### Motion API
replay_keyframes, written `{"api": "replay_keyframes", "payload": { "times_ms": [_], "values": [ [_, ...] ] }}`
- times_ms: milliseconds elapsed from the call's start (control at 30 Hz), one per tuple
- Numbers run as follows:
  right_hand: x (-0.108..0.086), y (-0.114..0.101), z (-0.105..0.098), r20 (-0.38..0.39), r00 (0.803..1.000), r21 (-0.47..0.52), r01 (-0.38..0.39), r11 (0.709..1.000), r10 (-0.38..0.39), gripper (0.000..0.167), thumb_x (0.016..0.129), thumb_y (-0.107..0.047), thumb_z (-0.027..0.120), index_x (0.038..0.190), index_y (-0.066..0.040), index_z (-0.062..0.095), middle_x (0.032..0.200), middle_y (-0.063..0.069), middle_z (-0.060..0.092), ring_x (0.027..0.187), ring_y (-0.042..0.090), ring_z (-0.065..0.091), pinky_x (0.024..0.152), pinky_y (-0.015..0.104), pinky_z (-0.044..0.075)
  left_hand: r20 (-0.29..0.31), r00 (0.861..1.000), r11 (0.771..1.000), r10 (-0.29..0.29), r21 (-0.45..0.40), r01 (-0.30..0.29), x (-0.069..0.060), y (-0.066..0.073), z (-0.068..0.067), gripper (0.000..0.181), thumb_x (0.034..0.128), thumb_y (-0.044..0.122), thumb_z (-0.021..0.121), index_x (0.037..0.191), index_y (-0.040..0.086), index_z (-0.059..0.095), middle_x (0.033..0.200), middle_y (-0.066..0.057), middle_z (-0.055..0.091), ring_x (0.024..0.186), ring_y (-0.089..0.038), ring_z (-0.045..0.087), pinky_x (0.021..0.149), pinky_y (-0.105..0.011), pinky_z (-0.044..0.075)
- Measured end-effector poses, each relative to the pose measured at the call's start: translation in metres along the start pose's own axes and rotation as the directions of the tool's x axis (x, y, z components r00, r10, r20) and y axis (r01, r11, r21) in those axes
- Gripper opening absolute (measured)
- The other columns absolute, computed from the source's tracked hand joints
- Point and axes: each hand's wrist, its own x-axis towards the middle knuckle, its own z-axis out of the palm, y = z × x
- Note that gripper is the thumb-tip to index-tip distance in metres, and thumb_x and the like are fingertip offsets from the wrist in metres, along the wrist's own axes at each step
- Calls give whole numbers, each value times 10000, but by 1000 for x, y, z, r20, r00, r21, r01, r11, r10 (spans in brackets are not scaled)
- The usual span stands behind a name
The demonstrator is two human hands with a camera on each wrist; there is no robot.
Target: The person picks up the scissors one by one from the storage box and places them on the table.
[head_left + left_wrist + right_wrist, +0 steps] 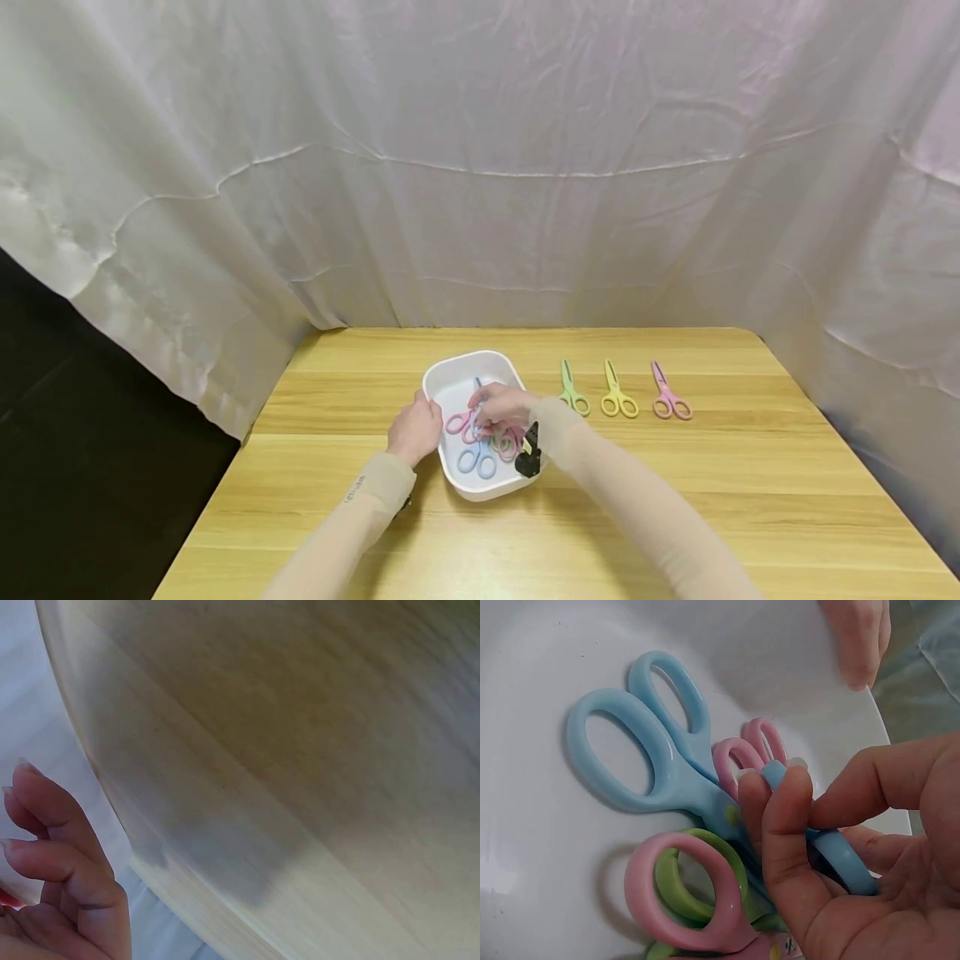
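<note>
A white container [486,495] holds light blue, pink and green scissors. The left hand [416,430] grips its left rim; the left wrist view has that hand [71,881] with curled fingers, while the right wrist view catches its fingertips at the rim. Inside the container, the right hand [504,406] pinches a light blue scissors handle [845,862] between thumb and fingers [787,817]. Beside it lie another light blue pair [679,776], pink handles [739,754], and a pink pair [641,889] over a green one [675,889].
Right of the container, green scissors [573,402], yellow scissors [615,396] and pink scissors [666,392] lie in a row, blades pointing away. The wooden table [712,483] ends at a pale curtain [510,233] behind. Black material [97,433] hangs at the left.
</note>
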Motion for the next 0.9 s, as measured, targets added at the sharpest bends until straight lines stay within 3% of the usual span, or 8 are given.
{"api": "replay_keyframes", "payload": {
  "times_ms": [267,500,733,900],
  "values": [
    [2,1,-2,1,999,-10,34,999,-34,491,822,129,551,1309,73,532,923,100,565,705,143,531,631,214,473,9,1000,1000,2,6,-2,0,0,-1,561,1048,261,346,1438,-141,378,909,-234,678,714,-298,632,582,-376,488],
    [-2,0,-2,-7,998,-3,65,998,-65,553,791,139,534,1334,36,544,964,90,573,711,138,514,630,210,455,3,1000,1000,2,-3,-2,-1,0,-2,560,1034,259,379,1436,-130,401,1012,-262,691,754,-300,637,644,-415,523],
    [-1,3,-3,-26,996,21,89,996,-88,557,820,136,538,1366,29,526,942,85,575,719,144,535,629,205,468,-4,1000,1000,10,14,-10,1,-1,-2,539,1018,251,417,1402,-126,437,960,-235,702,736,-286,641,639,-416,528],
    [-5,4,-3,-56,994,60,99,993,-96,631,774,166,526,1386,14,521,1077,140,584,803,179,581,670,213,535,-12,1000,1000,6,12,-5,1,-1,-2,534,1011,250,431,1402,-112,446,1000,-253,708,781,-310,661,686,-455,548]
  ]
}}
